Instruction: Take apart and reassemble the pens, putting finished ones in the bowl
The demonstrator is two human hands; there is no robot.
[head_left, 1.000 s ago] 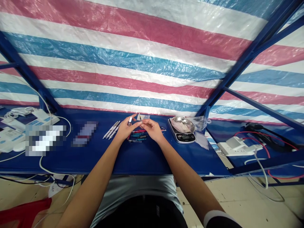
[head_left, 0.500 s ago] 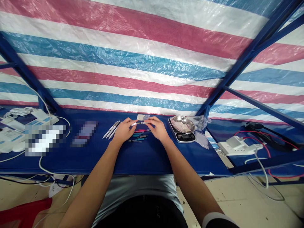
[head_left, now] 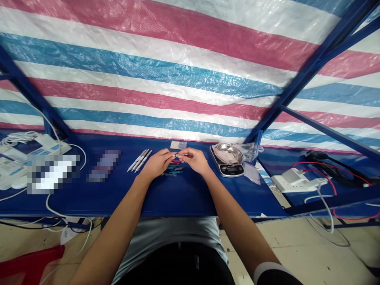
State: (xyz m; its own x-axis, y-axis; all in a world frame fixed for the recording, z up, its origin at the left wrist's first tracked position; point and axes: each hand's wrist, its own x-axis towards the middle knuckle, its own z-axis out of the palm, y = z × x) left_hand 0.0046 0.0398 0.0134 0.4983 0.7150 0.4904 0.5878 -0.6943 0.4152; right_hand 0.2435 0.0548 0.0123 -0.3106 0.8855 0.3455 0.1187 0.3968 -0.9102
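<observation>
My left hand [head_left: 158, 163] is closed in a pinch around a white pen barrel, mostly hidden by the fingers. Facing it, my right hand [head_left: 193, 159] pinches a small, thin pen part whose exact kind is hard to make out. The fingertips of both hands nearly meet above the blue table [head_left: 178, 198]. Just below them lie several teal and dark pen parts [head_left: 174, 170] and a few red pieces [head_left: 177, 161]. Left of my left hand, assembled white pens [head_left: 139, 160] lie side by side at a slant. A small clear bag [head_left: 178, 145] with pale bits lies behind the hands.
To the right stands a digital scale [head_left: 231, 171] with a metal bowl [head_left: 229, 153] on it. Plastic bags [head_left: 251, 173] lie beside the scale. Power strips and cables [head_left: 44, 147] crowd the left end; another power strip [head_left: 293, 183] sits at far right. Blue frame bars slant upward.
My two hands have come closer together, bringing the pinched pen parts to meet at the fingertips. Less of the white barrel shows now. The view has shifted slightly.
</observation>
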